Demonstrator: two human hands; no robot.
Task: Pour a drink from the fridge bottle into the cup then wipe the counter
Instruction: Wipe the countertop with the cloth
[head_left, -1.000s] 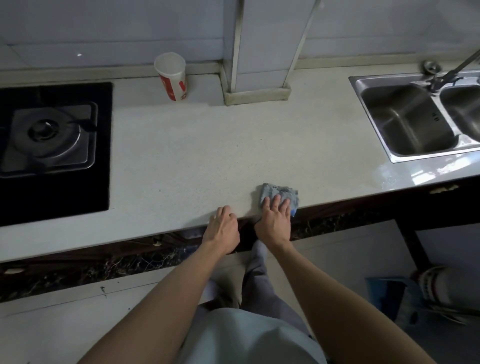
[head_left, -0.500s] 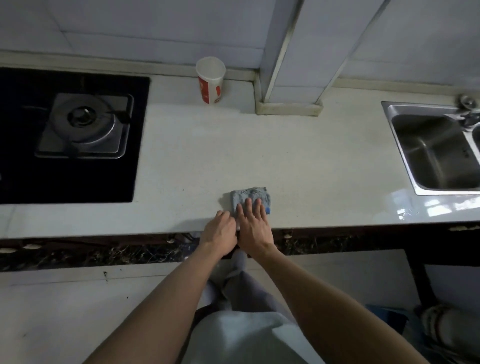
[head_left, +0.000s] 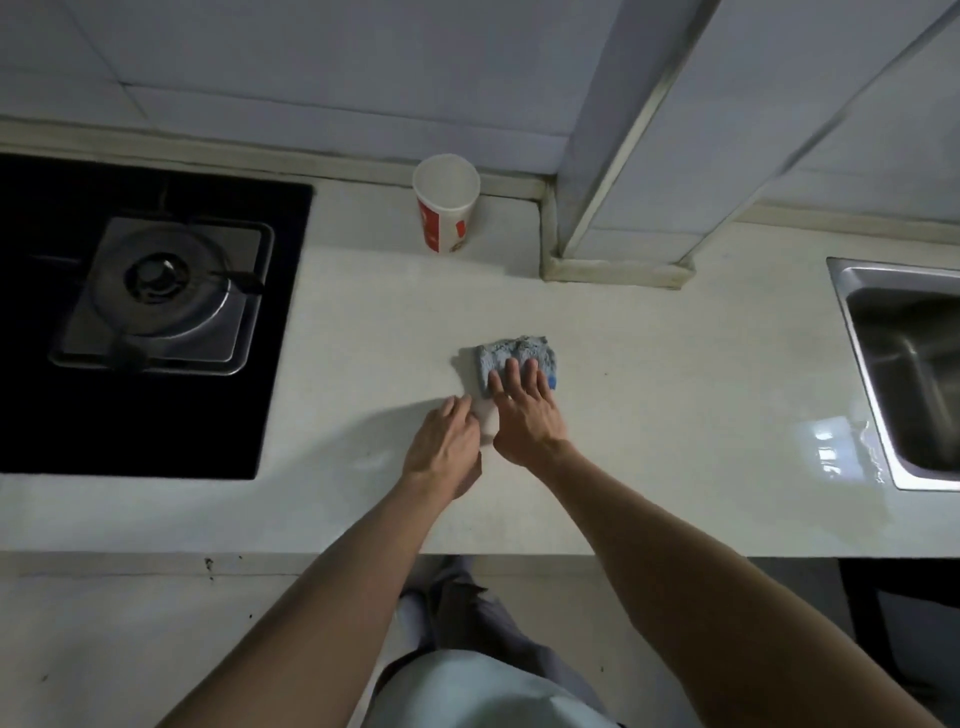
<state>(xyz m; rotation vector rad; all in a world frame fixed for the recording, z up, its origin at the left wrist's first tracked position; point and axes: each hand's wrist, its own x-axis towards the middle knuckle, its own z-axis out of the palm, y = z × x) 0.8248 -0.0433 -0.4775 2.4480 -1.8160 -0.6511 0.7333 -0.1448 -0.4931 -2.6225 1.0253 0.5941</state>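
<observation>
On white counter (head_left: 675, 405), between stove (head_left: 156, 291) and sink (head_left: 909, 364): blue cloth (head_left: 514, 349) flat under right hand (head_left: 527, 415), fingers (head_left: 511, 371) straight, pressing it down. Left hand (head_left: 444, 447) just beside, fingers (head_left: 457, 410) loosely bent, holding nothing. Red-white paper cup (head_left: 445, 213) upright at back wall, well apart from cloth.

The cup (head_left: 445, 208) is white with red marks. It stands up straight at the back of the tabletop (head_left: 675, 415), close to the wall. The cloth (head_left: 511, 349) is blue-grey and bunched up. It lies near the middle of the tabletop, under the flat fingers of the right hand (head_left: 524, 415).
</observation>
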